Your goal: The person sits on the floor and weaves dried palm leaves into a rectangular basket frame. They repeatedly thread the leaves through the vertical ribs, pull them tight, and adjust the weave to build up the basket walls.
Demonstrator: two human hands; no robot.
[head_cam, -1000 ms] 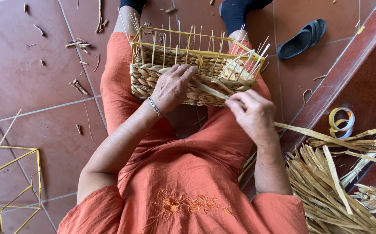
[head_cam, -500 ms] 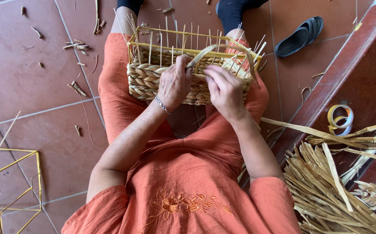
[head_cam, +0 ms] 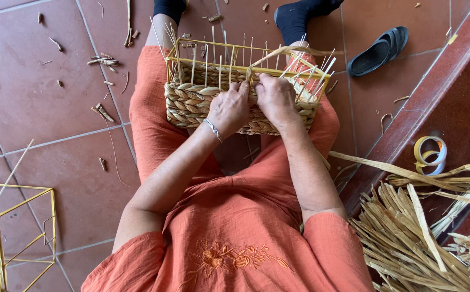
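The half-woven basket [head_cam: 243,97] rests on my lap, its yellow wire frame [head_cam: 191,59] standing bare above the braided lower wall. A flat straw strand [head_cam: 286,51] arcs over the frame's top rail and comes down between my hands.

Risk, as I judge it: the strand is thin and bent sharply at the rail, so a hard pull could crack or split it there. The basket is only balanced on my knees; uneven pressure could tip it forward onto the tiled floor [head_cam: 40,108]. The upright wires may also spring sideways and leave a gap in the weave.

My left hand [head_cam: 229,108] lies against the near wall, fingers curled closed, tips pressed at the top of the braid. My right hand [head_cam: 278,100] sits just beside it, touching it, fingers likewise closed and pinching at the strand's lower end; the exact contact is hidden.

A pile of dry straw [head_cam: 413,238] lies to my right, a tape roll [head_cam: 429,154] near it, and a sandal [head_cam: 378,50] beyond.
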